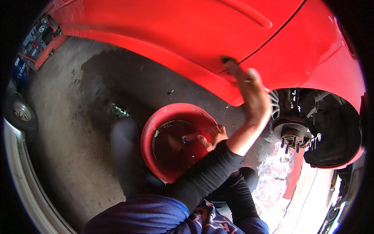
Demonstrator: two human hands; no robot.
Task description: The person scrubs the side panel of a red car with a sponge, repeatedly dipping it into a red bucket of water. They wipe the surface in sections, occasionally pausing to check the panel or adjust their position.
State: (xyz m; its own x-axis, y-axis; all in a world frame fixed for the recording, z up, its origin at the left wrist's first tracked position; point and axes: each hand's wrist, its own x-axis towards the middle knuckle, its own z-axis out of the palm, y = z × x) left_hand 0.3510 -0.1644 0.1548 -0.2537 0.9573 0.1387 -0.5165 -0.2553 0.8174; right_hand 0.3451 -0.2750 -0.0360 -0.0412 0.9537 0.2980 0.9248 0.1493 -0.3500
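My left hand [255, 95] reaches across to the right, against the lower side of a red car door [191, 35], its fingers blurred by motion. At its fingertips is a small dark piece [228, 59], too smeared to name. Below that arm, my right hand [214, 138] closes on the right rim of a round red basin [147, 144], thumb on the inner side. Dark water [169, 146] with a pale brownish patch lies in the basin. A small greyish patch [189, 139] shows near the thumb; I cannot tell what it is. My left forearm hides part of the right one.
At right, a bare wheel hub with studs [292, 134] sits in the open wheel arch. Wet concrete floor [101, 74] surrounds the basin, and my knee [126, 144] is beside it. A silver vehicle [17, 160] and a wheel [22, 112] stand at far left.
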